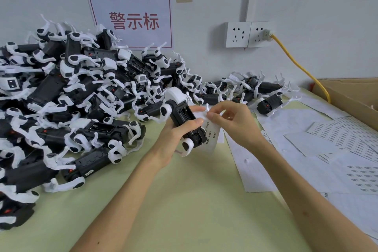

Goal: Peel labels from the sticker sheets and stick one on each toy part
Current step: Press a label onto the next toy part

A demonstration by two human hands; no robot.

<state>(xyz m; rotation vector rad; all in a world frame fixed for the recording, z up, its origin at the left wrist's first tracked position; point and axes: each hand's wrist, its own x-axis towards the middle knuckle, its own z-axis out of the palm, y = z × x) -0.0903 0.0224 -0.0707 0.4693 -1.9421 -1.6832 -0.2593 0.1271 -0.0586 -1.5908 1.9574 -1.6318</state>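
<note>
My left hand (173,137) grips a black-and-white toy robot dog (182,116) above the table's middle, belly side up, thumb across its black body. A small white sticker strip (210,135) with printed labels hangs behind the toy, held against it by the same hand. My right hand (231,120) pinches at the strip's top edge with thumb and forefinger. Whether a label is lifted is hidden by the fingers.
A big heap of toy dogs (67,96) fills the left and back of the green table (184,200). More toy dogs (255,92) lie at the back. Sticker sheets (337,141) cover the right side beside a cardboard box (347,96). A yellow cable (300,67) runs from the wall socket.
</note>
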